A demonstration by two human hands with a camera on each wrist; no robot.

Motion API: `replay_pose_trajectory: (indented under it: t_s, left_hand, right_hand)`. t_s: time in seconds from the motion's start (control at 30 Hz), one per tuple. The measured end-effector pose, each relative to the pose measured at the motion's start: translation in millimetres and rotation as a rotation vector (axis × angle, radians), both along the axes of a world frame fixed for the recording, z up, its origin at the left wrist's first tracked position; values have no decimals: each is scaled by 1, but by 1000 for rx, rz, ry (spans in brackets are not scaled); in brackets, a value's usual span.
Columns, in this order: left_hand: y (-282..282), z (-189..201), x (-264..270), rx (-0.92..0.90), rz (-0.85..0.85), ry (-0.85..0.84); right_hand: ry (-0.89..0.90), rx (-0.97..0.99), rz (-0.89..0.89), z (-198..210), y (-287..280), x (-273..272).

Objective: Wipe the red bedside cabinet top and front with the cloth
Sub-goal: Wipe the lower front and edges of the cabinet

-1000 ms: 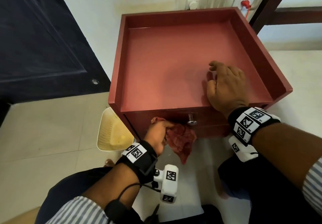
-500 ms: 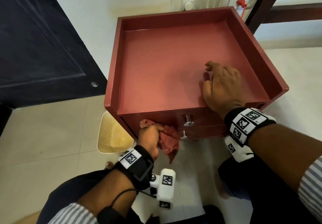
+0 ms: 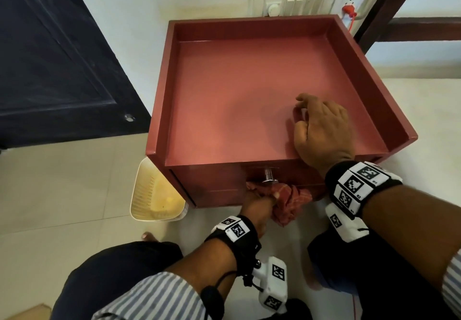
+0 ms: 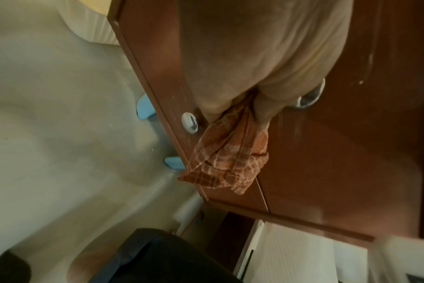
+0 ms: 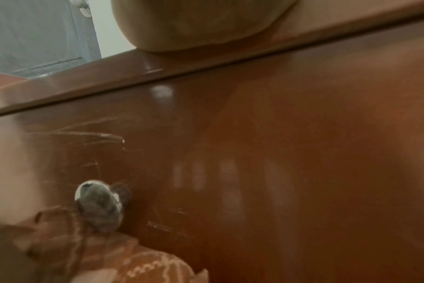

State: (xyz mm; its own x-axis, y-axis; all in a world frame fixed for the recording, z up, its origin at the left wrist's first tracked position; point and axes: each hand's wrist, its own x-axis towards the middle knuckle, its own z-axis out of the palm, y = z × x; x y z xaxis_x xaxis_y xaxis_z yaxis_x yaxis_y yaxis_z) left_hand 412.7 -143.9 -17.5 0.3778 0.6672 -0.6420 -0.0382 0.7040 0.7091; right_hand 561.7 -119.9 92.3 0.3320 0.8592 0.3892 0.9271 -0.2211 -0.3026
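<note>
Nearest the person, at about 6 o'clock, the left hand (image 3: 257,205) is curled tight around a bunched red checked cloth (image 3: 287,201), pressing it against the front of the red cabinet (image 3: 224,100) just below a metal drawer knob (image 3: 269,176). A loose tail of the cloth hangs below the fingers (image 4: 262,107) in the left wrist view, near a second knob (image 4: 189,122) lower on the front. At about 3 o'clock, the right hand (image 3: 321,130) rests palm down on the cabinet's top by its front edge, fingers loosely bent and holding nothing. At 9 o'clock a cream basket (image 3: 154,195) sits on the tiled floor (image 3: 62,190), touching the cabinet's left side. Farther, at 12 o'clock, a switch panel (image 3: 294,3) is on the wall behind the cabinet, with a dark door (image 3: 50,58) at 10 o'clock.
</note>
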Motion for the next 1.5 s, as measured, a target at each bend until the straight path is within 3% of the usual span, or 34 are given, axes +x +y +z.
replay_pose_trajectory:
  t_s: [0.2, 0.4, 0.6, 0.9, 1.03, 1.33, 1.5]
  left_hand:
    - [16, 0, -62, 114, 178, 147]
    - [37, -5, -101, 6, 488, 323]
    - [49, -42, -77, -189, 185, 332]
    - [29, -83, -31, -230, -27, 315]
    - [19, -97, -20, -237, -43, 268]
    - [31, -79, -43, -106, -210, 301]
    - [38, -57, -48, -92, -168, 258]
  right_hand:
    - [5, 25, 1, -1, 0, 0]
    - [6, 47, 10, -3, 1, 2]
    - [5, 44, 2, -6, 2, 3]
    - [-11, 39, 3, -7, 4, 6]
    - [-27, 33, -11, -7, 2, 5]
    - [-37, 3, -51, -4, 1, 1]
    - [-22, 0, -48, -2, 0, 1]
